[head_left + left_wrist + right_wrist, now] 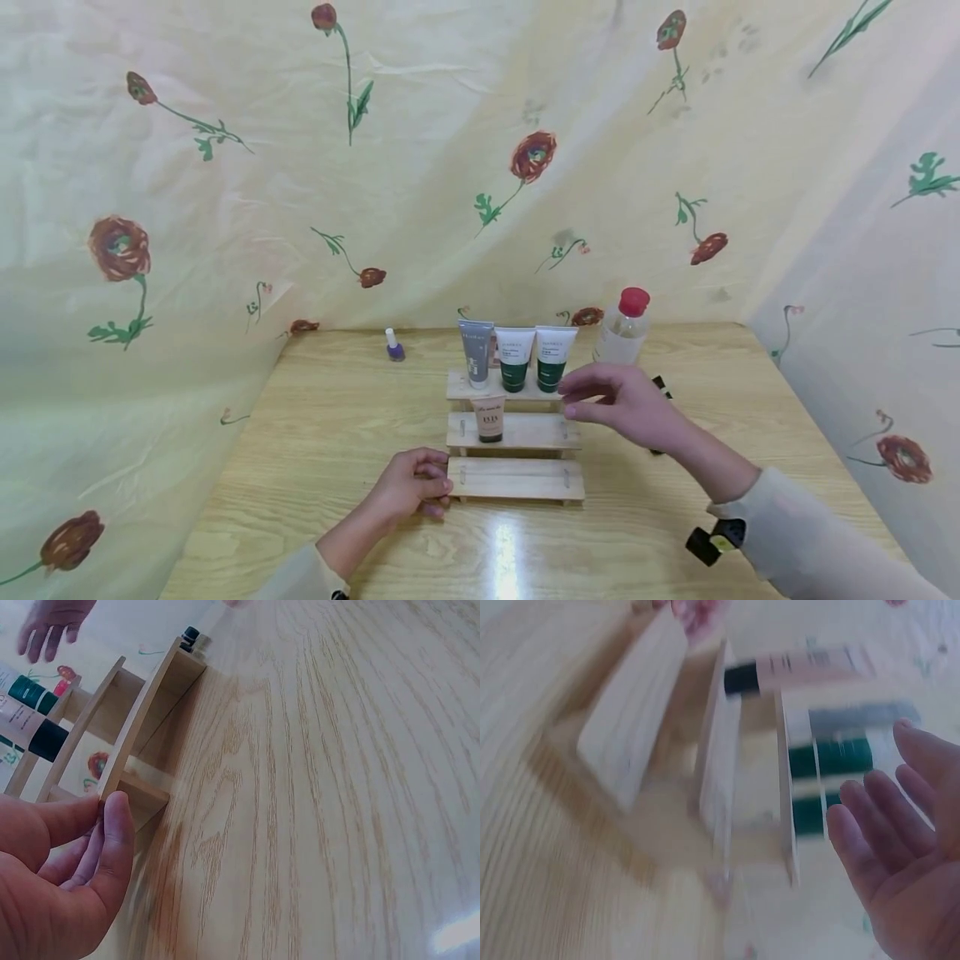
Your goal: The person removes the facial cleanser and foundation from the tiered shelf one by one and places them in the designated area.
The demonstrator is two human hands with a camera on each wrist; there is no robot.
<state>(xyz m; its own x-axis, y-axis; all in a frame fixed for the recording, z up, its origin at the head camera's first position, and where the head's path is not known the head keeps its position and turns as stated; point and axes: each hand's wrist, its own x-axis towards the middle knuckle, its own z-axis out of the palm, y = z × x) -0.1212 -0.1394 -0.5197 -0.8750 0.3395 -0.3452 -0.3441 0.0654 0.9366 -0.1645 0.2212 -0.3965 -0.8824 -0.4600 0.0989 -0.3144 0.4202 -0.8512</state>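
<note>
A three-step wooden display rack (517,479) stands on the table. At its lowest step's left end, my left hand (411,483) pinches the board between thumb and fingers, plain in the left wrist view. On the top step, a grey tube (476,354) and two white-and-green tubes (514,358) stand upright on their caps. One pink tube (490,418) with a dark cap occupies the middle step, toward the left. Beside the rightmost white-and-green tube, my right hand (626,404) has loosely extended fingers and holds nothing; the right wrist view (900,832) is blurred.
Behind the rack at right stands a clear bottle (621,333) with a red cap. A purple nail polish bottle (395,347) with a white cap is at the back left. Dark items (662,386) lie partly hidden behind my right hand. A flowered cloth (420,167) hangs behind the table.
</note>
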